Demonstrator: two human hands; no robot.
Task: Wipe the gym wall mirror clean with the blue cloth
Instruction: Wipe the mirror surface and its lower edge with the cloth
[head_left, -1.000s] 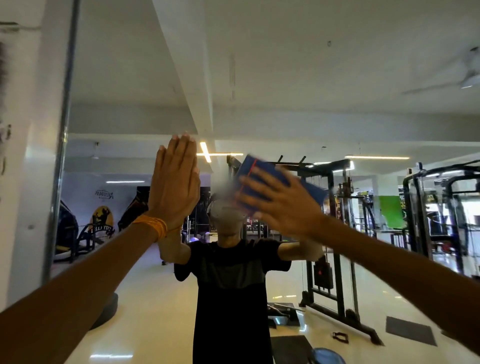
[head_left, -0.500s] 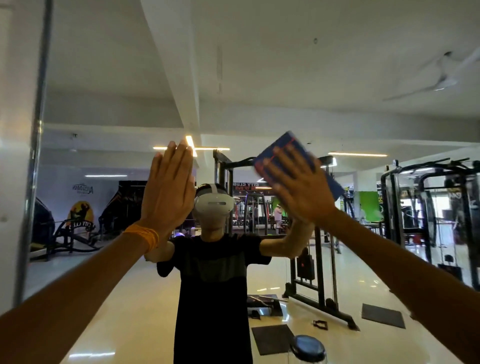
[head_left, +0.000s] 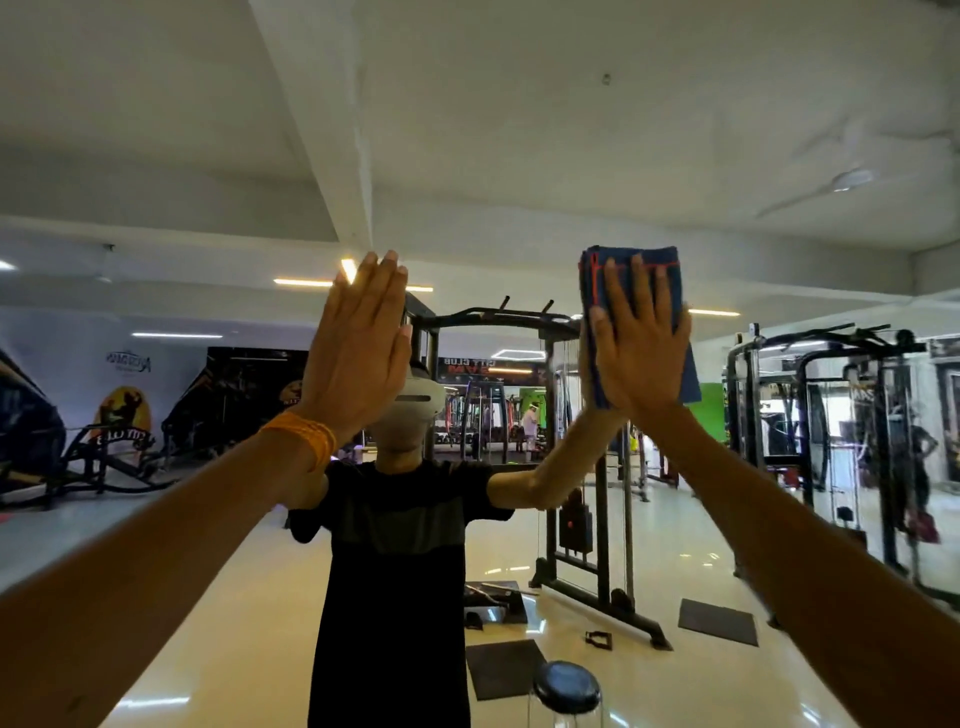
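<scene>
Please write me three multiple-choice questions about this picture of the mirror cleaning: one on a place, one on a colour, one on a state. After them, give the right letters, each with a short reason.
1. Where is the blue cloth?
A) in a pocket
B) between the right hand and the mirror
C) over a shoulder

2. What colour is the band on the left wrist?
A) green
B) white
C) orange

3. How is the left hand?
A) open, fingers straight
B) a closed fist
C) gripping a bottle

Answers:
1 B, the right hand presses the cloth flat on the mirror.
2 C, the band shows orange just below the hand.
3 A, its fingers point up, straight and together.
</scene>
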